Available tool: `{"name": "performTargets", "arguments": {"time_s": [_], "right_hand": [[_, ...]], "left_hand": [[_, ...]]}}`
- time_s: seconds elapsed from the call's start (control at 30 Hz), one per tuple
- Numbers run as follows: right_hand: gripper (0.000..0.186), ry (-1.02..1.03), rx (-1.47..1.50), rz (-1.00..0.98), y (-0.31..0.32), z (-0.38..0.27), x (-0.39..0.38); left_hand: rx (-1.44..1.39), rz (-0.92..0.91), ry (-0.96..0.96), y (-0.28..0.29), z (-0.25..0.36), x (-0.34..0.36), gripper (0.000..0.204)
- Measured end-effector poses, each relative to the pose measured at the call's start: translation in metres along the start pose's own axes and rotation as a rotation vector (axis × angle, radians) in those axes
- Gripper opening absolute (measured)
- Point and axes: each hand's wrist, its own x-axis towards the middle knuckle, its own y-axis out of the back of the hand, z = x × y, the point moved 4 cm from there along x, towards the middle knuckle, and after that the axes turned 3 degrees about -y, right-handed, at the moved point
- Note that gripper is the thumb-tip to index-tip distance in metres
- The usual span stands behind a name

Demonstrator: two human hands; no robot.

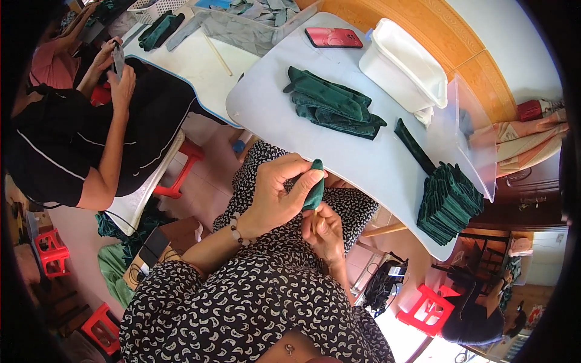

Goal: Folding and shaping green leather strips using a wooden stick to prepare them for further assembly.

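My left hand (284,190), a beaded bracelet at its wrist, pinches a narrow dark green velvet piece (314,195) upright above my lap. Just below it, my right hand (322,233) grips a slim light wooden stick (314,221) whose top disappears into the green piece. On the pale table (260,103) beyond my hands lie a loose pile of green velvet strips (330,103), a single strip (411,145) and a thick stack of green pieces (449,202) at the right end.
A red phone (333,38), white tub (399,66) and clear plastic box (466,139) line the back. At left, a co-worker's hands (121,81) hold a grey piece beside another table with a bin of grey pieces (254,18). Red stools (423,308) stand on the floor.
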Motion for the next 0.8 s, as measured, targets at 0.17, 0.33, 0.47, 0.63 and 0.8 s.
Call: {"name": "performTargets", "arguments": {"time_s": [0.17, 0.33, 0.47, 0.63, 0.8], "right_hand": [[0.021, 0.190, -0.364, 0.312, 0.019, 0.004, -0.019], [0.024, 0.366, -0.406, 0.400, 0.015, -0.009, -0.021], [0.040, -0.177, 0.275, -0.190, 0.013, 0.016, -0.015], [0.040, -0.139, 0.208, -0.182, 0.013, 0.002, -0.013], [0.017, 0.181, -0.141, 0.087, 0.011, -0.012, -0.016]], "left_hand": [[-0.010, 0.102, -0.004, 0.009, 0.004, 0.009, 0.016], [-0.107, -0.009, 0.008, 0.000, 0.016, 0.008, 0.016], [-0.140, -0.129, 0.021, 0.000, 0.031, 0.012, 0.016], [-0.185, -0.118, 0.013, 0.002, 0.033, 0.011, 0.016], [-0.082, -0.174, -0.016, -0.003, 0.036, 0.010, 0.015]]}}
